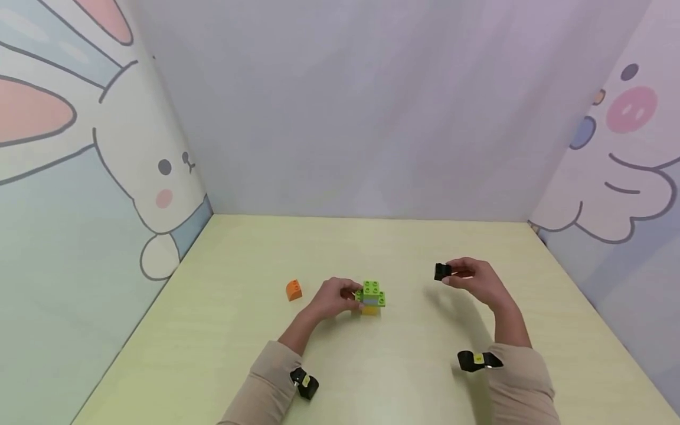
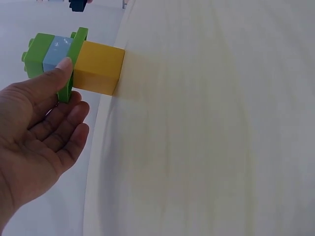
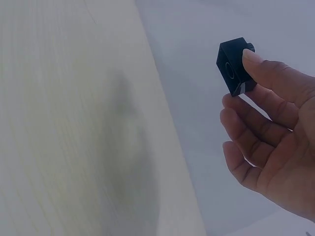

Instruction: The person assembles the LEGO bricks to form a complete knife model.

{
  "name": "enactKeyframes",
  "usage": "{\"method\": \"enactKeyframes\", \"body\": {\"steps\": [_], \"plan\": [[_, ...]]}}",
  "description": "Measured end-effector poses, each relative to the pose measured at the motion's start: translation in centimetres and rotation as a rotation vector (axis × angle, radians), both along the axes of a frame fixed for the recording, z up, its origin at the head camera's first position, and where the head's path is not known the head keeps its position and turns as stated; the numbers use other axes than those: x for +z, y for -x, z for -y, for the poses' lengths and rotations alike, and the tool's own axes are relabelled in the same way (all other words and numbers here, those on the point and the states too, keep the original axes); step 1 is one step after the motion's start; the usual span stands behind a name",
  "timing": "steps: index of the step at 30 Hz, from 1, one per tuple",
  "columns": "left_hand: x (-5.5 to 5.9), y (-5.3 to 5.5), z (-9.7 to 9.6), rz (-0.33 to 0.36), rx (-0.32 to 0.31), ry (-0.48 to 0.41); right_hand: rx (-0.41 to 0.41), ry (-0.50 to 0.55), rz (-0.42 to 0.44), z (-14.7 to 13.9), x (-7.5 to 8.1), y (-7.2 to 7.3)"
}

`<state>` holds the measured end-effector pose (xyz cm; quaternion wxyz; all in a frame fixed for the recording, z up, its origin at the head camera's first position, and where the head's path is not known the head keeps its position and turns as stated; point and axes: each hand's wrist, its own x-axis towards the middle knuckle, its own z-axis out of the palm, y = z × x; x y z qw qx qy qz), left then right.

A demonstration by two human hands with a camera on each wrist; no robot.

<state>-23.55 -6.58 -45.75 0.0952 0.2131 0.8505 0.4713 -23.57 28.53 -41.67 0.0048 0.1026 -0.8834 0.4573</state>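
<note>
A small stack of toy building bricks (image 1: 371, 288) stands upright on the table. From the bottom it runs yellow block (image 2: 101, 66), flat green plate (image 2: 78, 43), light blue brick (image 2: 57, 49), green studded brick (image 2: 39, 53). My left hand (image 1: 336, 298) pinches the stack from its left side, thumb on the light blue brick and green plate. Raised above the table to the right, my right hand (image 1: 476, 281) pinches a black brick (image 3: 236, 64) between thumb and fingers; its hollow underside shows in the right wrist view.
An orange brick (image 1: 294, 290) with a curved side lies on the table left of my left hand. The pale wooden table (image 1: 255, 248) meets a plain back wall (image 1: 350, 118) and side panels with cartoon animals. Each sleeve carries a black wrist camera (image 1: 304, 383).
</note>
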Motion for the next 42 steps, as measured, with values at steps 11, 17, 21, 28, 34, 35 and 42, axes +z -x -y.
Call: {"method": "enactKeyframes", "body": {"steps": [11,17,21,28,34,35,42], "plan": [[0.2,0.1,-0.1,0.009,0.009,0.01,0.05,0.03,-0.002,2.1,0.1,-0.1],[0.1,0.1,-0.2,0.021,0.015,0.01,0.078,0.054,-0.002,3.1,0.0,-0.1],[0.3,0.2,-0.3,0.026,0.015,0.016,0.107,0.074,-0.02,3.9,0.2,-0.2],[0.4,0.3,-0.2,0.027,0.014,0.023,0.123,0.126,0.006,5.4,-0.1,-0.3],[0.4,0.3,-0.1,0.027,0.014,0.028,0.141,0.15,0.008,6.7,-0.8,-0.3],[0.3,0.3,-0.1,0.025,0.013,0.028,0.145,0.157,0.001,7.0,-0.6,-0.5],[0.2,0.3,-0.1,0.021,0.016,0.025,0.186,0.164,-0.058,9.1,0.4,-1.0]]}}
